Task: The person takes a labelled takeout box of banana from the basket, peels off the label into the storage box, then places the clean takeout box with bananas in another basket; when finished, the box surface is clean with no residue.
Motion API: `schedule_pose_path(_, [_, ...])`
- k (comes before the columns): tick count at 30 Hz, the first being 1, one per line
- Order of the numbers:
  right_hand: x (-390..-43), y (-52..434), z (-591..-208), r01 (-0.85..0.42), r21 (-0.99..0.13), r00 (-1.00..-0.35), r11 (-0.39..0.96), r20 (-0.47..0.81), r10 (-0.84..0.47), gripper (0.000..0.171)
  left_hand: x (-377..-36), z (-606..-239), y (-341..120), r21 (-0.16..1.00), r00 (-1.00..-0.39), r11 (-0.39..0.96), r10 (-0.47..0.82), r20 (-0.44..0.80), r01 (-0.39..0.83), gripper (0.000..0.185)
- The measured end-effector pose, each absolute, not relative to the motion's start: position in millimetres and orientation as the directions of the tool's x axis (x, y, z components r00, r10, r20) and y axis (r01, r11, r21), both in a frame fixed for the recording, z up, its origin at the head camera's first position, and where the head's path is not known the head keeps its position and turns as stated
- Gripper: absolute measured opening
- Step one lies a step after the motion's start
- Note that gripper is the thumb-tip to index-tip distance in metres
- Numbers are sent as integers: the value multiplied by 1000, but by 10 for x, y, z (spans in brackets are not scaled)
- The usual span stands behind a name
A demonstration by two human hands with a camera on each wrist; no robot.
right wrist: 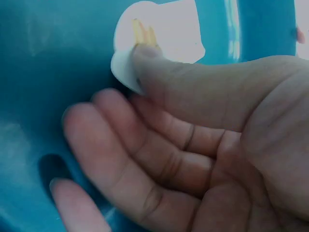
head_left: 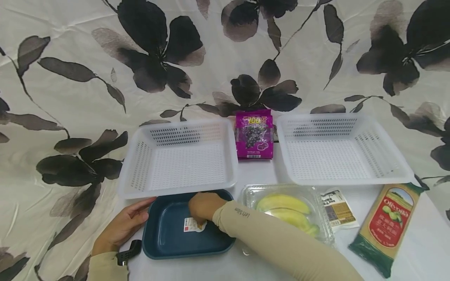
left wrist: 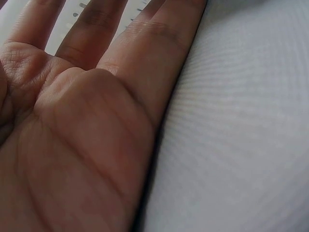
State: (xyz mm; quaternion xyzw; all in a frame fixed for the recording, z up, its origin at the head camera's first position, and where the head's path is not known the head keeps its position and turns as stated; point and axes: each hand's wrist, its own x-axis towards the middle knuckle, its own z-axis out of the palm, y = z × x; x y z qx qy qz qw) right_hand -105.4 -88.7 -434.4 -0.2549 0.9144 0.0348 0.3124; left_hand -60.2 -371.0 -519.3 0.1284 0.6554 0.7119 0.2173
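Note:
A dark blue rectangular basin point(head_left: 190, 249) lies in front, with a white printed label point(head_left: 190, 224) on its inner floor. My right hand point(head_left: 205, 207) reaches into it, pinching the label's edge; in the right wrist view the thumb lies over the label point(right wrist: 181, 29) and the other fingers point(right wrist: 96, 140) curl beneath. The index fingertip is hidden behind the thumb. At the basin's left side, my left hand point(head_left: 128, 220) rests with fingers extended, its fingertips right at the rim. The left wrist view shows that palm point(left wrist: 91, 135) spread over the white tabletop point(left wrist: 236, 125).
Two white perforated baskets point(head_left: 190, 162) point(head_left: 323, 160) stand behind, a purple candy packet point(head_left: 254, 134) between them. Right of the basin are a clear box point(head_left: 251, 191) of yellow fruit, a small white-and-brown packet point(head_left: 339, 210) and an Olivoilà noodle packet point(head_left: 388, 226). Floral cloth point(head_left: 70, 109) hangs behind.

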Motion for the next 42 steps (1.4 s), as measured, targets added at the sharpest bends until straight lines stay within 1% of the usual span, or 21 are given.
schedule_pose_path(2, [-1058, -877, -4340, -488, -93, -672, 868, -595, -442, 17, -593, -5194, -3713, 989, -877, -22, 464, -121, -148, 50])
schedule_pose_path(5, [-1058, -858, -4340, -482, -101, -671, 870, -597, -441, 12, -589, -5194, -3707, 986, -882, 7, 445, -153, -167, 50])
schedule_pose_path(9, [-1045, -815, -4339, -504, -95, -680, 858, -568, -462, 11, -602, -5188, -3688, 984, -882, 23, 440, -169, -177, 51])
schedule_pose_path(13, [-1009, -720, -4312, -529, -145, -704, 836, -475, -528, 10, -610, -5184, -3679, 984, -880, 20, 445, -166, -176, 51])
schedule_pose_path(14, [-997, -702, -4305, -516, -170, -716, 839, -452, -532, 10, -607, -5184, -3680, 984, -881, 20, 443, -168, -178, 51])
schedule_pose_path(16, [-978, -682, -4301, -524, -182, -723, 832, -421, -548, 14, -599, -5188, -3689, 984, -881, 20, 442, -166, -175, 51])
schedule_pose_path(18, [-963, -701, -4285, -517, -156, -728, 842, -438, -528, 14, -588, -5189, -3700, 984, -883, 19, 440, -166, -176, 51])
schedule_pose_path(20, [-952, -738, -4250, -505, -112, -721, 856, -491, -489, 13, -580, -5191, -3709, 984, -884, 17, 437, -166, -176, 50])
schedule_pose_path(22, [-949, -758, -4200, -520, -68, -699, 851, -539, -470, 12, -577, -5192, -3715, 984, -885, 18, 435, -168, -178, 51])
schedule_pose_path(24, [-952, -745, -4140, -532, -67, -674, 844, -570, -470, 18, -576, -5190, -3716, 983, -885, 21, 432, -172, -181, 51])
schedule_pose_path(26, [-960, -691, -4073, -543, -101, -648, 834, -582, -492, 23, -579, -5187, -3712, 983, -886, 28, 428, -178, -184, 51])
schedule_pose_path(31, [-1003, -450, -3869, -530, -242, -580, 813, -595, -556, 31, -586, -5182, -3703, 981, -890, 42, 414, -189, -189, 52])
schedule_pose_path(35, [-1075, -179, -3702, -529, -349, -536, 774, -570, -623, 36, -591, -5187, -3701, 984, -891, 29, 420, -173, -178, 51])
schedule_pose_path(37, [-1107, -19, -3636, -523, -398, -529, 753, -542, -654, 38, -592, -5190, -3701, 984, -889, 19, 427, -166, -175, 51])
schedule_pose_path(42, [-1151, 413, -3515, -496, -462, -561, 735, -475, -677, 38, -593, -5186, -3705, 981, -890, 33, 417, -185, -189, 52])
